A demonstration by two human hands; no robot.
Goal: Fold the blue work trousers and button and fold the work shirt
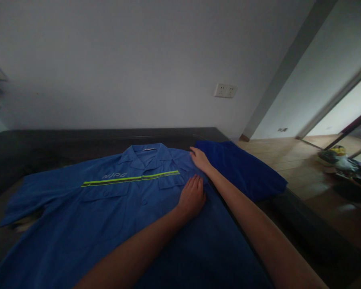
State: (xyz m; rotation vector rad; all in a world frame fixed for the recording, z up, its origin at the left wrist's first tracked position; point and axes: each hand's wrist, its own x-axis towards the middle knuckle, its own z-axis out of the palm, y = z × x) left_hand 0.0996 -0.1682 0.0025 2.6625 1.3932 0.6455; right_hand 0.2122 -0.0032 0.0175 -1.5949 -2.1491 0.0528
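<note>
A blue short-sleeved work shirt (108, 216) lies front up, its collar at the far end. A yellow-green stripe crosses its chest, with pale letters above one pocket. My left hand (193, 194) rests on the shirt beside the right-hand pocket, fingers together and curled onto the cloth. Just beyond it, my right hand (201, 161) holds the shirt at the shoulder edge, fingers bent over the fabric. The sleeve on this side is not spread out like the one on the left. Both fingertips are partly hidden.
A darker blue cloth (240, 166) lies right of the shirt on the dark surface (180, 133). Behind stands a grey wall with a double socket (225, 90). Wooden floor (276, 150) is at the right, with a blurred pile of items (343, 160) on it.
</note>
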